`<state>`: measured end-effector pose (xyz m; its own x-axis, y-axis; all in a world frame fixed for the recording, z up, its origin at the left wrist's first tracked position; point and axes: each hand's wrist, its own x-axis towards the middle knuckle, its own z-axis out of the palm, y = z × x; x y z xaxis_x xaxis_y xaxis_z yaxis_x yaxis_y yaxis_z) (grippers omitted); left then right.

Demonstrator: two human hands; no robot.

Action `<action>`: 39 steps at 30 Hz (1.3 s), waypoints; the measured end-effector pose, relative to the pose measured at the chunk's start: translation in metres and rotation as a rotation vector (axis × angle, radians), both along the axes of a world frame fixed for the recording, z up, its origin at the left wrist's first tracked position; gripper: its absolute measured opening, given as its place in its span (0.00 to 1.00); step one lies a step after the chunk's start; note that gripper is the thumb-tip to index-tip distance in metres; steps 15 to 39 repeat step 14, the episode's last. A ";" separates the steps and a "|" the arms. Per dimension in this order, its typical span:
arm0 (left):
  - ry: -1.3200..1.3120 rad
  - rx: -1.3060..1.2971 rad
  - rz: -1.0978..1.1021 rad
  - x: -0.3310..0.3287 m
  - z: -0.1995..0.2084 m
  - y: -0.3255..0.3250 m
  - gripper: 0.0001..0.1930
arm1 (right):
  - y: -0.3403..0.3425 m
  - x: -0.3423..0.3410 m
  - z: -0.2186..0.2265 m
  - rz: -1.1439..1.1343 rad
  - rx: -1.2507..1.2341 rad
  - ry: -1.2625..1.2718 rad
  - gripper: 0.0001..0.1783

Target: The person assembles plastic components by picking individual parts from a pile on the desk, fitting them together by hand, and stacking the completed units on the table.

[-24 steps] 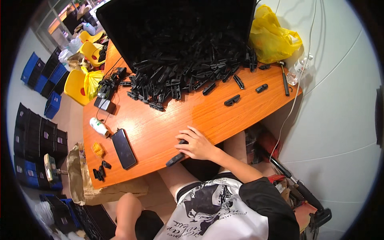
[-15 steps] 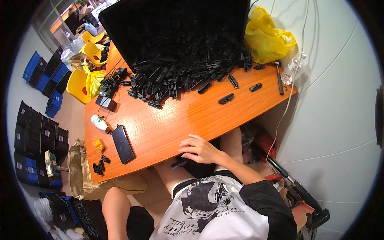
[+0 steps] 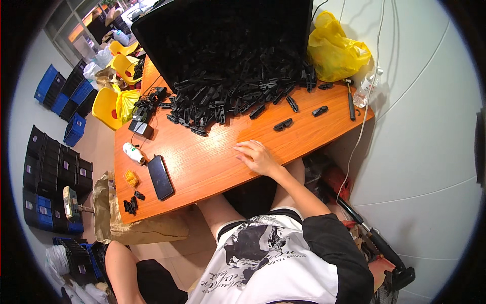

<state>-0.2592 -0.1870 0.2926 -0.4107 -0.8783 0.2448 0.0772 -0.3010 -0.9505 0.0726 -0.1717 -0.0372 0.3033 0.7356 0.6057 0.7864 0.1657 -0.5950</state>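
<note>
My right hand (image 3: 255,157) reaches over the near edge of the wooden table (image 3: 212,169), fingers stretched out and holding nothing that I can see. Ahead of it lies a big heap of long black plastic clip-like parts (image 3: 223,96), spilling from a large black bin (image 3: 152,40). Nearest to the hand are a few loose black parts (image 3: 283,124) at the heap's right side. My left forearm (image 3: 121,271) hangs at the lower left; its hand is out of view.
On the table's left are a phone (image 3: 161,177), a white bottle (image 3: 133,153), an orange item (image 3: 131,178), small black pieces (image 3: 130,204) and a power adapter (image 3: 140,128). A hammer (image 3: 351,101), a clear bottle (image 3: 365,88) and a yellow bag (image 3: 336,48) stand at the right.
My right hand has moved forward from above my lap to over the table. My left forearm has shifted left. A small dark thing seen below the right hand earlier no longer shows.
</note>
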 end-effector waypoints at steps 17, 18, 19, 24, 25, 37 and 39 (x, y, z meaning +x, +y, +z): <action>0.391 -0.394 0.751 -0.004 0.010 -0.031 0.05 | 0.000 0.004 -0.015 -0.071 0.012 0.186 0.17; 0.391 -0.394 0.751 -0.004 0.010 -0.031 0.05 | 0.000 0.004 -0.015 -0.071 0.012 0.186 0.17; 0.391 -0.394 0.751 -0.004 0.010 -0.031 0.05 | 0.000 0.004 -0.015 -0.071 0.012 0.186 0.17; 0.391 -0.394 0.751 -0.004 0.010 -0.031 0.05 | 0.000 0.004 -0.015 -0.071 0.012 0.186 0.17; 0.391 -0.394 0.751 -0.004 0.010 -0.031 0.05 | 0.000 0.004 -0.015 -0.071 0.012 0.186 0.17; 0.391 -0.394 0.751 -0.004 0.010 -0.031 0.05 | 0.000 0.004 -0.015 -0.071 0.012 0.186 0.17; 0.391 -0.394 0.751 -0.004 0.010 -0.031 0.05 | 0.000 0.004 -0.015 -0.071 0.012 0.186 0.17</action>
